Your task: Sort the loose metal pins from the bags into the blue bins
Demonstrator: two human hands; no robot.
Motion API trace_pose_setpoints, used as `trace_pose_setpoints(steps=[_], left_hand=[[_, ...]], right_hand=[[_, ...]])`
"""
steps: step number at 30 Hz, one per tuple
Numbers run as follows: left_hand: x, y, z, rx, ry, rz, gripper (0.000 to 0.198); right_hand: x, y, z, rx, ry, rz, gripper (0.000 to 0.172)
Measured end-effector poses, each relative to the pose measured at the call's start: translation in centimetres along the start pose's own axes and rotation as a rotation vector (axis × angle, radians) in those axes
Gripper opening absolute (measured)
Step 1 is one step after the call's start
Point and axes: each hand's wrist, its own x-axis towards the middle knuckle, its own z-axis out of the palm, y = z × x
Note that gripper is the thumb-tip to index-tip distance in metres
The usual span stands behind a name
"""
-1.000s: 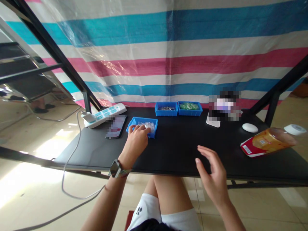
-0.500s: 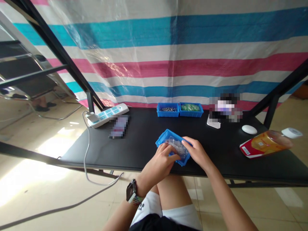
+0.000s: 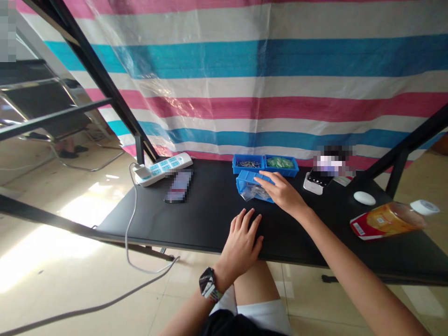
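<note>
A small blue plastic bin (image 3: 247,177) stands tilted on the black table, just in front of two other bins. Its open side faces me, and clear plastic bags (image 3: 252,192) bulge at its lower edge. My right hand (image 3: 284,193) holds this bin at its right end, fingers over the upper side; the thumb is hidden. Closer to me, my left hand (image 3: 241,240), with a watch on its wrist, rests on the table with fingers spread and nothing in it. Behind stand a blue bin of metal nails or screws (image 3: 248,164) and one of green packets (image 3: 280,162).
A white power strip (image 3: 164,169) and a phone (image 3: 179,185) lie to the left. On the right are a white stand (image 3: 313,186) with a partly blurred device, a white oval object (image 3: 364,198) and a drink bottle (image 3: 388,219) on its side. Striped sheeting (image 3: 217,84) hangs behind.
The bin of clear bags has moved away from me, up to the two rear bins, with my right hand on it. My left hand has come out of the bin and spread onto the table.
</note>
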Motion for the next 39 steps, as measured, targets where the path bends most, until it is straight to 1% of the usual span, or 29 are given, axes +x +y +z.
trace_pose_setpoints(steps=[3, 6, 13, 17, 19, 20, 22, 24, 25, 26, 27, 29, 31, 32, 33, 36, 38, 39], left_hand=[[0.1, -0.1, 0.5, 0.07, -0.033, -0.018, 0.063], [0.2, 0.2, 0.9, 0.121, -0.039, -0.035, 0.063], [0.0, 0.6, 1.5, 0.161, 0.0, -0.028, 0.063], [0.0, 0.8, 1.3, 0.125, 0.016, -0.042, 0.061], [-0.1, 1.0, 0.9, 0.077, 0.029, -0.04, 0.057], [-0.1, 1.0, 0.7, 0.034, 0.043, -0.041, 0.053], [-0.1, 0.8, -0.1, -0.103, 0.097, -0.073, 0.043], [0.2, 0.4, -1.1, -0.297, 0.18, -0.161, 0.032], [0.5, 0.1, -1.7, -0.405, 0.23, -0.226, 0.028], [0.8, -0.3, -2.3, -0.513, 0.274, -0.296, 0.027], [1.3, -0.7, -2.8, -0.62, 0.32, -0.365, 0.031], [2.3, -1.7, -3.8, -0.885, 0.382, -0.511, 0.055], [3.1, -2.7, -4.6, -1.119, 0.423, -0.607, 0.076], [3.4, -3.2, -4.9, -1.206, 0.424, -0.646, 0.081], [3.7, -3.8, -5.1, -1.273, 0.42, -0.675, 0.082], [3.9, -5.6, -5.4, -1.386, 0.442, -0.722, 0.071], [4.2, -7.1, -5.4, -1.403, 0.473, -0.742, 0.065], [4.6, -8.0, -5.5, -1.383, 0.495, -0.761, 0.062]], right_hand=[[0.1, 0.4, -0.1, -0.089, -0.047, -0.11, 0.047], [0.0, 0.8, -0.1, -0.131, -0.066, -0.158, 0.05], [0.1, 1.4, -1.3, -0.208, -0.045, -0.152, 0.047], [0.6, 1.6, -2.4, -0.194, -0.034, -0.093, 0.045], [0.8, 1.5, -2.7, -0.159, 0.006, -0.077, 0.044], [1.0, 1.3, -2.7, -0.132, 0.048, -0.064, 0.043], [1.3, 0.7, -2.3, -0.042, 0.182, 0.004, 0.041], [1.7, -0.2, -1.6, 0.114, 0.339, 0.15, 0.04], [1.9, -0.7, -1.1, 0.221, 0.391, 0.249, 0.04], [2.0, -1.3, -0.6, 0.344, 0.413, 0.355, 0.042], [2.1, -2.0, 0.0, 0.479, 0.398, 0.461, 0.043], [2.1, -3.5, 1.0, 0.735, 0.301, 0.627, 0.046], [2.0, -5.0, 1.9, 0.901, 0.182, 0.692, 0.047], [1.9, -5.7, 2.3, 0.939, 0.147, 0.699, 0.046], [2.0, -6.2, 2.7, 0.959, 0.119, 0.698, 0.046], [2.4, -6.6, 3.6, 0.995, 0.046, 0.666, 0.047], [3.0, -5.7, 3.9, 0.983, 0.009, 0.636, 0.048], [3.4, -4.9, 3.9, 0.937, 0.009, 0.622, 0.049]])
